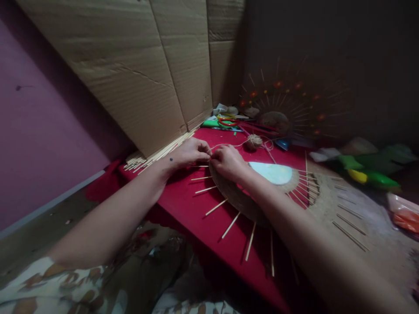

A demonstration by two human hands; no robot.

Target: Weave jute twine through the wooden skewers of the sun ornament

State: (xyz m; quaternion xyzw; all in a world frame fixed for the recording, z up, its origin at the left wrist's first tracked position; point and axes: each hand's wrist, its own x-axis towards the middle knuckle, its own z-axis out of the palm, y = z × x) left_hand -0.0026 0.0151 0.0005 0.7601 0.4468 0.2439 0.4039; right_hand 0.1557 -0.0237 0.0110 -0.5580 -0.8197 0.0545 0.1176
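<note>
A round sunburst piece lies on the red cloth, with a brown woven-looking ring (240,201), a pale round centre (271,172) and thin wooden sticks (231,225) pointing outward. At the ring's far left edge, my left hand (193,152) is closed in a pinch. My right hand (228,162) sits right beside it, fingers closed over the ring's edge. Twine runs from a small ball of twine (254,141) to the pinched fingers of both hands. The exact spot between the fingertips is hidden. My right forearm covers part of the ring.
A large cardboard sheet (131,65) leans behind the red-covered table (209,218). Loose sticks (157,155) lie along its foot. Red-handled scissors (228,122) lie at the back. A second sunburst piece (278,117) stands in shadow. Green and yellow items (369,174) and a plastic packet (406,216) are at right.
</note>
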